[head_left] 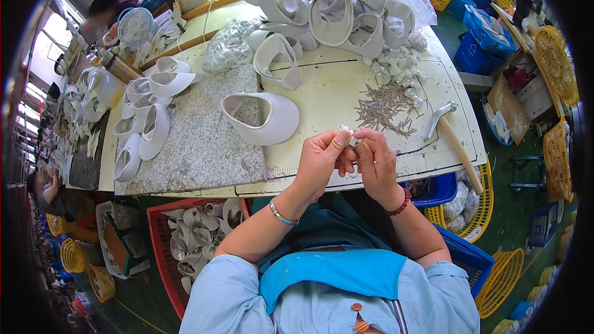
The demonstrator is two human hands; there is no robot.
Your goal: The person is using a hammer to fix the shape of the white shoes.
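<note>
Above the table's front edge, my left hand (323,156) and my right hand (378,164) meet with their fingers closed in a pinch. Between the fingertips is a small, shiny whitish piece (346,130); its kind is too small to make out. Nearest to the hands on the left stands a white shoe upper (281,120). A heap of thin greyish-brown strips (387,108) lies just beyond my right hand. Farther right rests a hammer (455,141) with a metal head and a wooden handle.
More white shoe uppers (331,18) stand at the back and along the left of a speckled stone slab (192,124). Clear bags (232,43) and crumpled silvery pieces (399,65) lie near them. Below the table are a red crate (162,260) of uppers and a yellow basket (486,201).
</note>
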